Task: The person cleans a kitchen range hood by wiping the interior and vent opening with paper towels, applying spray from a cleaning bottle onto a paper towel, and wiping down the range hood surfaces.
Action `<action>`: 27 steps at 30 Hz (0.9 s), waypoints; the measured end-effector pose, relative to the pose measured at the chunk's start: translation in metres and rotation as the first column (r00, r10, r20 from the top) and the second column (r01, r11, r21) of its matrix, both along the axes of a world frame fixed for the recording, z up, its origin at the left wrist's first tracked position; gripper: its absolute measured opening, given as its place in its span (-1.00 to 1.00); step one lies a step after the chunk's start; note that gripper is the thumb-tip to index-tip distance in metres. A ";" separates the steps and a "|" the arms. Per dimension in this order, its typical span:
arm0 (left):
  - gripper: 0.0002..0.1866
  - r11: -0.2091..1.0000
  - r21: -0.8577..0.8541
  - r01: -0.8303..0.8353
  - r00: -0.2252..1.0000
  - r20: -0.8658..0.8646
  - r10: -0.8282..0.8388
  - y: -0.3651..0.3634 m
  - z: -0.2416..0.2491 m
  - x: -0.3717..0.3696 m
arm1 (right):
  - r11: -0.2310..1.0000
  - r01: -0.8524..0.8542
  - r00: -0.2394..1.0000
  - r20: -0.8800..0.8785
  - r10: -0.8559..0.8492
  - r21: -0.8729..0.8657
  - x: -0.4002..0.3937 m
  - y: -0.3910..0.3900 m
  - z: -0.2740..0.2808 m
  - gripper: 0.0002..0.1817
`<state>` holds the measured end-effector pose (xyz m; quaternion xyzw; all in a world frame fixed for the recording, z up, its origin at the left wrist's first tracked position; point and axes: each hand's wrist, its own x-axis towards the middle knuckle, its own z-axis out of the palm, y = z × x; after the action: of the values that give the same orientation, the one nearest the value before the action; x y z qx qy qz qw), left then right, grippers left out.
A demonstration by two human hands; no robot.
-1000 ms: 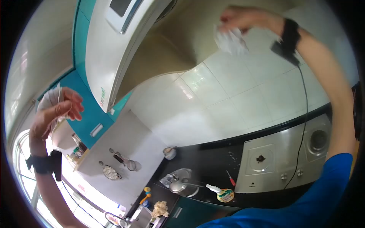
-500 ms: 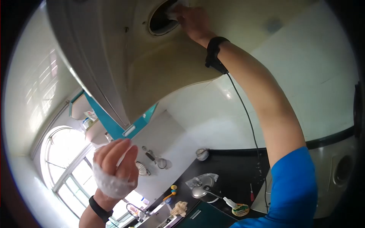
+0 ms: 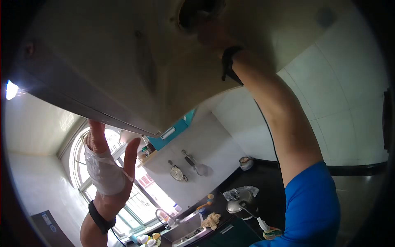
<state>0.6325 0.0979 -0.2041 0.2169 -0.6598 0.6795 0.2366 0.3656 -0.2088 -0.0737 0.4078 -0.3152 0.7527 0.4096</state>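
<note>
My right hand (image 3: pixel 214 35) reaches up under a range hood (image 3: pixel 115 78), at the rim of a round dark opening (image 3: pixel 187 16). A pale bit of white cloth (image 3: pixel 202 15) shows faintly at its fingers, which are in deep shadow. My left hand (image 3: pixel 109 164) is raised with thumb apart and fingers stretched up, their tips against the hood's lower front edge. A wet-looking white wrap (image 3: pixel 103 173) goes round its palm. Both wrists wear black bands, and a cable runs down from the right one.
Below, a lidded pot (image 3: pixel 242 206) stands on the black counter (image 3: pixel 269 177), with a jar (image 3: pixel 246 163) in the corner. A crumpled cloth (image 3: pixel 211 221) lies near the sink (image 3: pixel 185 232). Strainers (image 3: pixel 177 173) hang on the wall beside a teal cabinet (image 3: pixel 175 129) and arched window.
My left hand has risen and opened from a loose curl to the hood's edge. The view has tilted and shifted; my right hand stays at the opening, now darker.
</note>
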 end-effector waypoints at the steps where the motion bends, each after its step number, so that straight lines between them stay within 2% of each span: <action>1: -0.03 1.000 0.007 0.001 1.000 -0.011 -0.001 -0.003 -0.001 0.001 | 1.000 0.001 1.000 -0.011 -0.001 0.007 0.011 0.011 -0.005 -0.67; 2: -0.04 1.000 -0.006 0.011 1.000 -0.010 -0.012 -0.006 0.001 0.002 | 0.969 -0.247 0.969 0.006 0.247 0.011 0.019 0.033 -0.013 -0.66; 3: -0.05 0.999 -0.022 0.025 1.000 -0.002 -0.025 -0.009 0.004 0.001 | 0.879 -0.477 0.879 0.028 0.477 0.007 0.021 0.045 -0.015 -0.65; 4: -0.08 1.000 -0.019 0.010 0.999 -0.040 -0.011 -0.009 0.003 0.004 | 0.881 -0.473 0.881 0.030 0.473 0.006 0.021 0.044 -0.009 -0.65; 6: -0.10 0.999 -0.019 0.038 0.999 -0.029 -0.039 -0.012 0.002 0.003 | 0.718 -0.675 0.732 -0.037 0.680 -0.171 0.030 0.030 -0.004 -0.65; 7: -0.12 0.997 -0.025 0.073 0.997 -0.020 -0.073 -0.013 0.002 0.003 | 0.712 -0.681 0.727 -0.036 0.686 -0.174 0.032 0.009 0.003 -0.65; 9: -0.13 0.998 0.010 0.069 0.997 -0.017 -0.069 -0.009 0.000 0.003 | 0.881 -0.288 0.947 0.024 0.320 -0.376 0.018 -0.037 0.019 -0.64; 10: -0.13 0.999 -0.007 0.042 0.999 -0.033 -0.043 -0.008 -0.001 0.005 | 0.881 -0.288 0.947 0.025 0.320 -0.375 0.004 -0.042 0.013 -0.64; 11: -0.13 0.999 -0.030 0.018 0.999 -0.048 -0.020 -0.007 -0.002 0.007 | 0.853 -0.420 0.905 -0.064 0.422 -0.311 -0.016 -0.047 0.007 -0.66; 13: -0.11 1.000 0.003 -0.016 0.995 -0.094 0.016 -0.005 -0.007 0.005 | 0.808 -0.541 0.841 -0.135 0.524 -0.233 -0.053 -0.053 0.000 -0.68; 14: -0.11 1.000 0.001 -0.013 0.993 -0.120 0.013 -0.006 -0.008 0.006 | 0.951 -0.034 0.993 -0.115 -0.002 -0.307 -0.070 -0.055 -0.001 -0.72; 15: -0.11 1.000 -0.008 -0.006 0.989 -0.151 0.005 -0.006 -0.009 0.007 | 0.800 0.476 0.845 -0.062 -0.531 -0.365 -0.081 -0.050 0.000 -0.73; 16: -0.11 1.000 -0.012 -0.006 0.988 -0.152 0.004 -0.006 -0.009 0.006 | 0.799 0.476 0.845 -0.060 -0.532 -0.368 -0.081 -0.031 -0.003 -0.73; 17: -0.11 1.000 -0.004 -0.007 0.992 -0.128 0.006 -0.005 -0.009 0.006 | 0.995 0.013 0.998 -0.058 -0.019 -0.101 -0.072 -0.005 -0.013 -0.72; 18: -0.10 1.000 0.007 -0.009 0.994 -0.104 0.010 -0.005 -0.009 0.005 | 0.861 -0.490 0.872 0.086 0.483 0.136 -0.062 0.010 -0.021 -0.70; 19: -0.10 1.000 0.009 -0.011 0.995 -0.100 0.012 -0.006 -0.009 0.005 | 0.860 -0.492 0.870 0.091 0.484 0.135 -0.053 0.010 -0.029 -0.70; 20: -0.10 1.000 -0.009 -0.001 0.994 -0.113 0.000 -0.009 -0.010 0.006 | 0.939 -0.336 0.942 0.024 0.335 0.076 -0.044 0.008 -0.035 -0.61; 22: -0.10 1.000 -0.026 0.018 0.992 -0.128 -0.021 -0.013 -0.010 0.005 | 0.987 -0.163 0.986 -0.034 0.163 0.008 -0.025 -0.008 -0.031 -0.48; 23: -0.10 0.999 -0.049 0.007 0.996 -0.084 -0.011 -0.013 -0.009 0.004 | 0.919 -0.374 0.927 -0.042 0.372 -0.126 -0.007 -0.024 -0.024 -0.56; 25: -0.10 0.996 -0.086 0.000 0.999 -0.037 -0.003 -0.015 -0.006 0.003 | 0.787 -0.557 0.826 -0.084 0.557 -0.265 0.007 -0.016 -0.013 -0.63; 27: -0.11 0.996 -0.076 0.048 0.999 -0.022 -0.050 -0.018 -0.005 0.003 | 0.965 -0.211 0.977 0.006 0.215 -0.158 0.021 -0.005 -0.012 -0.77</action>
<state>0.6356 0.0800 -0.2094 0.1998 -0.6358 0.6953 0.2691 0.3868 -0.2139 -0.0861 0.3971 -0.2142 0.8195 0.3532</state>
